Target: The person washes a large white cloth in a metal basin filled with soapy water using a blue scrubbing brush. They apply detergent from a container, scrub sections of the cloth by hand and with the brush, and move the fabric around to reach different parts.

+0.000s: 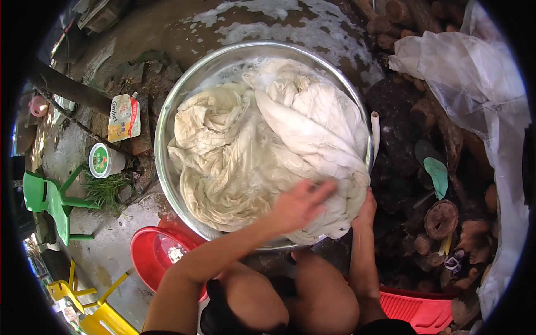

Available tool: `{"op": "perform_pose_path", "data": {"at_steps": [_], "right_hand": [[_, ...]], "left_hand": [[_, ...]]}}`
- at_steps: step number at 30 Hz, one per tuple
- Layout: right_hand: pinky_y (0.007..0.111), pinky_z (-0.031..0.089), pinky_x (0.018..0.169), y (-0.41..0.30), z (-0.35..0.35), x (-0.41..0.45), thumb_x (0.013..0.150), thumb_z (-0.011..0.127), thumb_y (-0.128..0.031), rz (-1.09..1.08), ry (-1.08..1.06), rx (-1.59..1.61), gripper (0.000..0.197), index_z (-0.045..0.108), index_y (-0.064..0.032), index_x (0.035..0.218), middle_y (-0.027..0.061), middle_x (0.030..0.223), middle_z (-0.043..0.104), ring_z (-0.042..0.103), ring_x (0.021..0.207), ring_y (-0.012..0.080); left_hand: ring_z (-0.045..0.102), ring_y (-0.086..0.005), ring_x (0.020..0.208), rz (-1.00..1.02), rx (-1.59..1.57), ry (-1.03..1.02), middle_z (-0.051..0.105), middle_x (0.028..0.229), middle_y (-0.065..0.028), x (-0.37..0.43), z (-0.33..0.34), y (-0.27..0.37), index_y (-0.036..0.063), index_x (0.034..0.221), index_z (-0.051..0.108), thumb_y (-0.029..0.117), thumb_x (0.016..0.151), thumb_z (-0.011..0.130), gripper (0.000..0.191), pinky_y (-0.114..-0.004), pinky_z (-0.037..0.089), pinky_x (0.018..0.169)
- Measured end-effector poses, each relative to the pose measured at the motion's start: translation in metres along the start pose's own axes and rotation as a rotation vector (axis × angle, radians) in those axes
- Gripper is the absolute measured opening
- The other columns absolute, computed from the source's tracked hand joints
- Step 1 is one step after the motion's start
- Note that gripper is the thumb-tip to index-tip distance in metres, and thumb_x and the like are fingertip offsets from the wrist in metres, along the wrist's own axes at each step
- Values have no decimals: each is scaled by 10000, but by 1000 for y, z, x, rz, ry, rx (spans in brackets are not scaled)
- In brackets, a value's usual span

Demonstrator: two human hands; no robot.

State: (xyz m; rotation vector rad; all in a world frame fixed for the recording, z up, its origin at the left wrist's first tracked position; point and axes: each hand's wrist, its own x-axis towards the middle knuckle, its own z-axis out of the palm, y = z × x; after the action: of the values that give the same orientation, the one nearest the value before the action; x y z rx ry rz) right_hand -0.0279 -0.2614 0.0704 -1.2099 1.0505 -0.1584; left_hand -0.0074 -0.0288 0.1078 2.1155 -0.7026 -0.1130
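Observation:
A large round metal basin (171, 113) stands before me, full of soaked cloth. Pale cream wet fabric (222, 167) fills its left side in folds, and a whiter bunched part (310, 113) is heaped on the right. My left hand (303, 205), blurred, is over the white cloth at the near right, fingers extended and nothing visibly gripped. At the basin's right rim, my right hand (365, 209) holds a bunch of the cloth from its outer side; its fingers are partly hidden. Some cloth hangs over the near rim. Suds float along the far inner edge.
A red plastic basin (142, 247) sits at lower left, and a red washboard (414, 312) at lower right. Leftward are a Comfort pouch (124, 117), a lidded white tub (113, 161) and a green chair (52, 197). Logs (441, 218) and white plastic sheeting (456, 75) line the right.

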Motion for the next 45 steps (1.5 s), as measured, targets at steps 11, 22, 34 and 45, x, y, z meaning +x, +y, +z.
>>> {"op": "perform_pose_path", "data": {"at_steps": [11, 22, 34, 45], "right_hand": [[328, 488, 796, 24, -18, 2, 896, 549, -261, -15, -74, -23, 321, 595, 20, 1045, 102, 998, 631, 606, 893, 204], [241, 422, 735, 44, -27, 1, 894, 582, -221, -129, -126, -232, 276, 623, 32, 997, 16, 887, 608, 520, 804, 98], [312, 469, 753, -6, -37, -25, 857, 558, -174, -891, -158, -1032, 265, 569, -147, 1121, 100, 856, 634, 607, 787, 273], [283, 515, 664, -93, -54, -101, 827, 574, -100, -207, -658, -775, 332, 571, -84, 1159, 81, 901, 638, 664, 777, 186]], "left_hand": [[585, -357, 916, -570, 306, -157, 510, 1159, -238, -70, -26, -182, 227, 1314, 398, 236, 893, 489, 431, -464, 491, 805], [530, -234, 813, 161, 472, -30, 483, 864, -74, 17, 50, -67, 319, 1237, 511, 235, 770, 620, 486, -323, 473, 694], [546, -352, 1030, -736, 565, -487, 465, 1174, -167, -81, -60, -83, 296, 1347, 372, 419, 868, 483, 507, -447, 445, 860], [573, -404, 977, -754, 324, 84, 545, 1109, -224, -162, -128, -14, 235, 1336, 372, 445, 860, 499, 535, -482, 463, 824]]}}
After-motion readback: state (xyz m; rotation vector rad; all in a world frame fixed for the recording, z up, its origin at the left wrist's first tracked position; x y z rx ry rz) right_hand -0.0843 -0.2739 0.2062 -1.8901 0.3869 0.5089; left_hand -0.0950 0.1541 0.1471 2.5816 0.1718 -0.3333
